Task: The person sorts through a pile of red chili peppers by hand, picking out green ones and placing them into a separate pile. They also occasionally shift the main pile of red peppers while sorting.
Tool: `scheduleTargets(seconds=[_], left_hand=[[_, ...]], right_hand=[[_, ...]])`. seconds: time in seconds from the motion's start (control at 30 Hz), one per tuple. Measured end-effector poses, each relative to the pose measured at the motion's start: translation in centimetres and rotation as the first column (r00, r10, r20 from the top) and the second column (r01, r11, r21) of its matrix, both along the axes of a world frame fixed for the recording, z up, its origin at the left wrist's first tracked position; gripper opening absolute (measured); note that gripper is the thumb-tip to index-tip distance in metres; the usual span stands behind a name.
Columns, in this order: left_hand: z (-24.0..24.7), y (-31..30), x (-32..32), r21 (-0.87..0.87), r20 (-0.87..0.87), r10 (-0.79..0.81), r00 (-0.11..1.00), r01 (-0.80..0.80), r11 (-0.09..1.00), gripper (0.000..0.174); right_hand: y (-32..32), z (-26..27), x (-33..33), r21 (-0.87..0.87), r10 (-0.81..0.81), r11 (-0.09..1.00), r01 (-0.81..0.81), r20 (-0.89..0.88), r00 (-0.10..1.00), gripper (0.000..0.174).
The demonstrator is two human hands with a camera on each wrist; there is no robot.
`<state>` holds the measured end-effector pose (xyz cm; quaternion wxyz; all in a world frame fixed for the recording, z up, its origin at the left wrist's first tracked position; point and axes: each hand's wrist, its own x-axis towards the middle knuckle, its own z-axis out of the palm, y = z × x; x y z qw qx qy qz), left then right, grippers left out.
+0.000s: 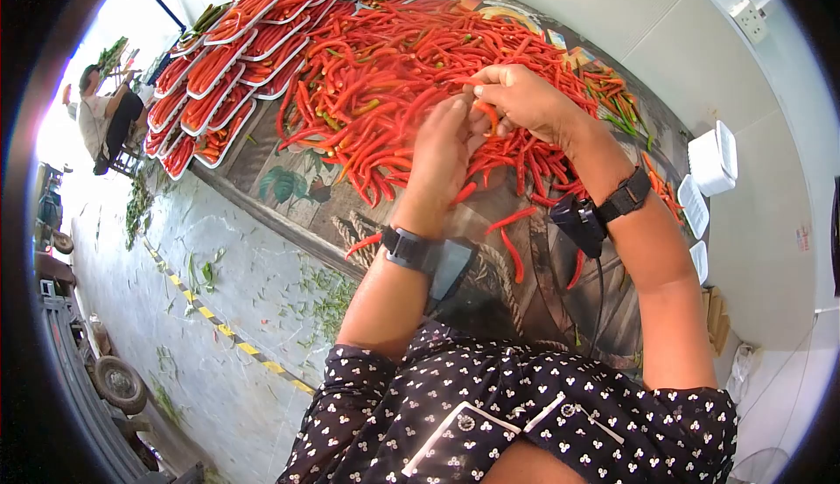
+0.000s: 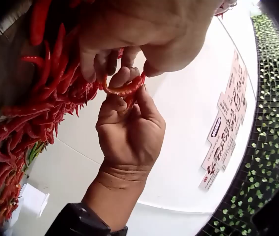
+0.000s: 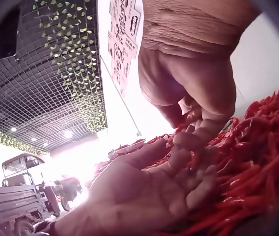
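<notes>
Over a large heap of red chili peppers (image 1: 385,73), both hands meet close together. My right hand (image 1: 529,103) pinches a curved, orange-red chili pepper (image 1: 490,118) with thumb and fingers. In the left wrist view, that chili pepper (image 2: 124,90) bends across the right fingertips, and the left fingers reach its end from above. My left hand (image 1: 440,156) is turned palm up beside the right, its fingers curled at the pepper. The right wrist view shows the left palm (image 3: 134,194) below the right hand (image 3: 193,78); overlapping fingers partly hide the pepper.
White trays (image 1: 206,112) filled with red chili peppers are stacked at the table's far left. White containers (image 1: 713,158) stand by the right wall. Loose chili peppers (image 1: 513,255) and a rope (image 1: 503,278) lie near the front edge. A person (image 1: 109,116) sits at far left.
</notes>
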<state>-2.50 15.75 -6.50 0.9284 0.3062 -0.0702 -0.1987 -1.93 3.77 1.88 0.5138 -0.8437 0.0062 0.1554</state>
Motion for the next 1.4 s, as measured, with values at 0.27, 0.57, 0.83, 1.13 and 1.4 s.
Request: scheduleTargets(seconds=[0.27,0.57,0.83,1.13,1.4], left_hand=[[-0.6,0.3,0.2,-0.125,-0.193,-0.092,0.977,0.069,0.990,0.024],[2.4,1.8,-1.3,-0.047,0.203,0.615,0.762,-0.619,0.784,0.016],[2.4,2.2,-1.1,-0.084,0.205,0.614,0.762,-0.611,0.787,0.016],[1.5,2.2,-0.6,-0.082,0.083,0.510,0.856,-0.505,0.859,0.017],[0.4,1.7,0.8,-0.182,-0.298,0.264,0.917,-0.326,0.928,0.015]], right_hand=[[0.1,0.0,2.0,0.005,-0.006,1.000,0.006,0.013,1.000,0.029],[3.5,-1.6,6.2,-0.594,0.568,0.758,-0.268,0.401,0.719,0.024],[9.8,-4.8,9.0,-0.864,0.696,0.482,-0.144,0.278,0.662,0.018],[6.4,-4.5,7.7,-0.893,0.739,0.437,-0.109,0.287,0.609,0.020],[1.8,-1.5,2.9,-0.455,0.333,0.887,-0.074,0.520,0.787,0.020]])
